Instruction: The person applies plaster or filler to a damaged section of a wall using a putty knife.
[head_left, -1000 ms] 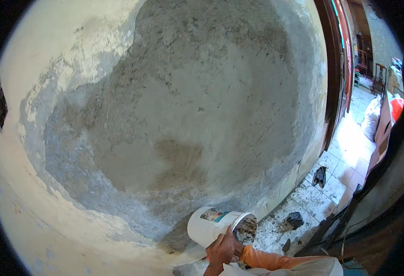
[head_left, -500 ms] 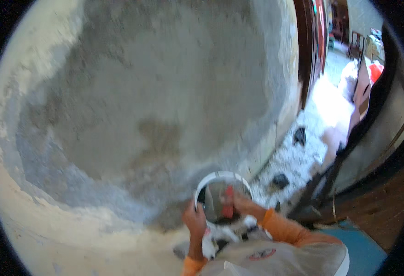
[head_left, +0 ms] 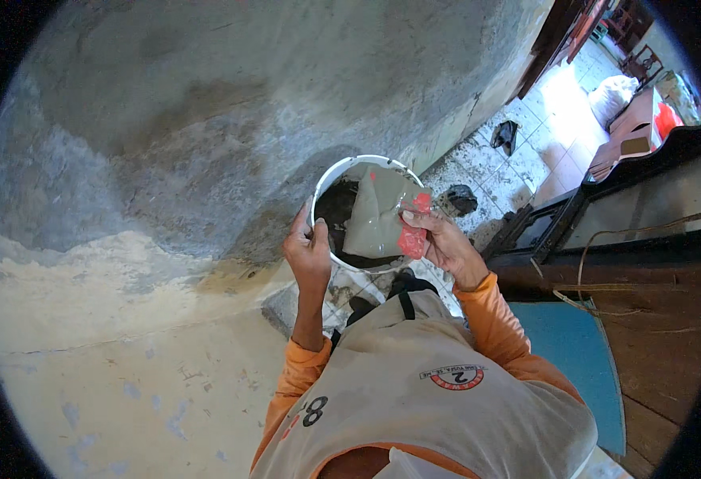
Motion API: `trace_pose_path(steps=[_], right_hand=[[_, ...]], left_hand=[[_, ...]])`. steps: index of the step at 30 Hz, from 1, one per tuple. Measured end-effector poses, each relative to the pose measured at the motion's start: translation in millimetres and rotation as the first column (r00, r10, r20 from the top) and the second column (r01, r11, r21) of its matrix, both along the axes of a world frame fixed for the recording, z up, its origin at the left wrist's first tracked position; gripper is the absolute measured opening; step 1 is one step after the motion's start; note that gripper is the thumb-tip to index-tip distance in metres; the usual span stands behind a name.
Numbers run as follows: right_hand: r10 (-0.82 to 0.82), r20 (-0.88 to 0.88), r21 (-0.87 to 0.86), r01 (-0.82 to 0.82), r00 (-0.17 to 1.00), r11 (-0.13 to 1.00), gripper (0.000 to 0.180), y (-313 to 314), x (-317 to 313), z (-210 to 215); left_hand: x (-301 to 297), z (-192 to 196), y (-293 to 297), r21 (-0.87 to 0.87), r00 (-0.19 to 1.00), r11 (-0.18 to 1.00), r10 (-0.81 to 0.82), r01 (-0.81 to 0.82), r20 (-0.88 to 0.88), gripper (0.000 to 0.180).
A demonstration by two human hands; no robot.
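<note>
My left hand (head_left: 309, 249) grips the left side of a round white bucket (head_left: 328, 177), its thumb over the rim. In my right hand (head_left: 444, 243) is a red flat scraper (head_left: 412, 241), pinched at its right edge and held over the bucket's mouth. Wet grey plaster (head_left: 376, 215) coats most of the scraper, leaving only bits of red bare. Dark residue lines the inside of the bucket, whose bottom is partly hidden by the scraper. Ahead stands a wall with a wide grey plastered area (head_left: 198, 72), darker and damp in places.
Lower left, the wall has peeling cream paint (head_left: 127, 335). Black plastic bags (head_left: 462, 199) lie on the splattered tiled floor (head_left: 530, 164) to the right. Dark wooden furniture (head_left: 646, 275) with a loose cord and a blue panel (head_left: 566, 359) stand close on my right.
My view has tilted down, so the bucket and hands appear higher. The scraper has come up out of the bucket's interior, thickly coated with plaster. My left hand still holds the rim.
</note>
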State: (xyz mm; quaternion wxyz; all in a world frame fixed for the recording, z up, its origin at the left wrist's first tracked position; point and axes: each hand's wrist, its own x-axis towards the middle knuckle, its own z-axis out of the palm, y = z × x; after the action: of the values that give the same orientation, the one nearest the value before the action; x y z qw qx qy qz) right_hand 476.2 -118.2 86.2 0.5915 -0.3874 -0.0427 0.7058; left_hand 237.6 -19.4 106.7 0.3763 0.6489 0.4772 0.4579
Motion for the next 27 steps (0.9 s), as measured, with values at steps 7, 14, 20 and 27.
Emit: trace_pose_path(steps=[7, 14, 20, 27], right_hand=[[-0.167, -0.146, 0.314, 0.206, 0.975, 0.927, 0.033, 31, -13, 23], [-0.574, 0.226, 0.635, 0.328, 0.787, 0.699, 0.029, 113, 195, 187], [-0.776, 0.363, 0.789, 0.274, 0.516, 0.551, 0.031, 181, 381, 383], [-0.716, 0.666, 0.652, 0.303, 0.211, 0.695, 0.022, 254, 477, 475]], left_hand=[[-56, -5, 8, -0.003, 0.997, 1.0, -0.014, 0.014, -0.078, 0.042], [-85, -9, 17, 0.211, 0.995, 0.977, 0.042, -0.021, -0.095, 0.04], [-91, -26, 14, 0.123, 0.968, 0.989, 0.103, -0.076, -0.229, 0.042], [-77, -74, 16, -0.169, 0.941, 0.951, 0.211, -0.261, -0.264, 0.053]])
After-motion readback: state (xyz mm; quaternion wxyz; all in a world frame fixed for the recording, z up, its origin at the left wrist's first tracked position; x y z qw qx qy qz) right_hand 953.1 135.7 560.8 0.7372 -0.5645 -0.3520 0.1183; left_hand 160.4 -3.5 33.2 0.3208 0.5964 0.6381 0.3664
